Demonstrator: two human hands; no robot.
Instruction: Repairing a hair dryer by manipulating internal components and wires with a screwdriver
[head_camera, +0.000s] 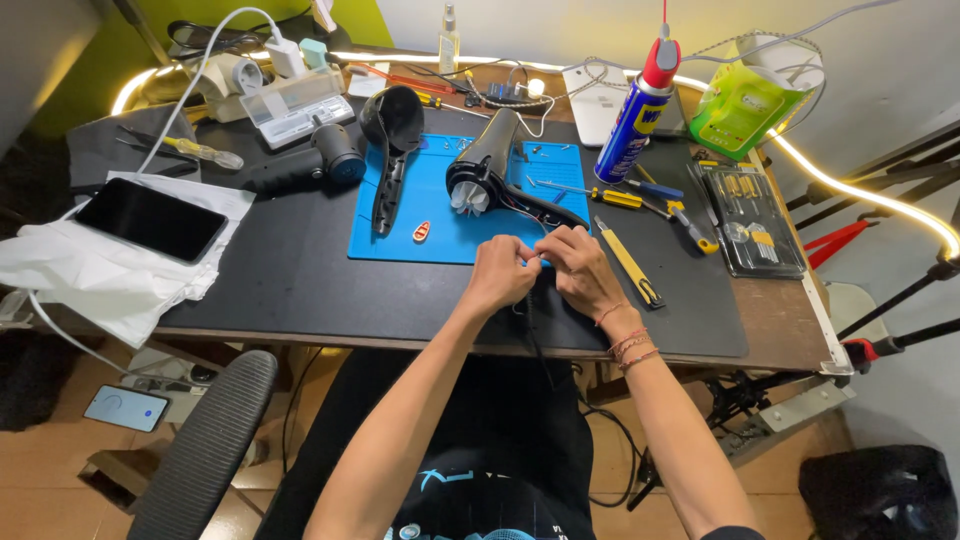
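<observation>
My left hand (500, 272) and my right hand (581, 268) meet at the front edge of a blue work mat (432, 222), fingertips pinched together on thin wires that run from an opened black hair dryer (490, 165). The dryer lies on the mat just beyond my hands, its inner parts showing. Its separate black shell half (390, 135) lies to the left on the mat, with a small red and white part (422, 231) near it. A black cord hangs down between my arms.
A spray can (636, 110), screwdrivers (600, 195), a yellow utility knife (630, 265) and a bit set (750, 220) lie to the right. A black power tool (300, 165), a tablet (150, 220) on white cloth and a chair arm (205, 440) are left.
</observation>
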